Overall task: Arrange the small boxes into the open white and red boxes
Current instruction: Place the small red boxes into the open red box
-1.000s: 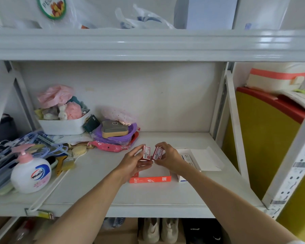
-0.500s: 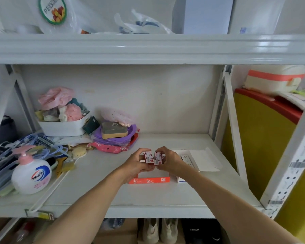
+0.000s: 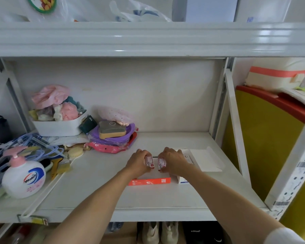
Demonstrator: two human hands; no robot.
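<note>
Left hand gripping one small box, right hand gripping another small box, side by side. Both held over the open red box; contents hidden. White box just right.

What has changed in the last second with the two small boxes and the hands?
Both hands, left hand and right hand, went down toward the open red box. Each keeps its small box: left small box, right small box, now held apart and more upright. The red box, the white box and the shelf clutter did not move.

White shelf, red box, white box, soap bottle, white bin
</note>
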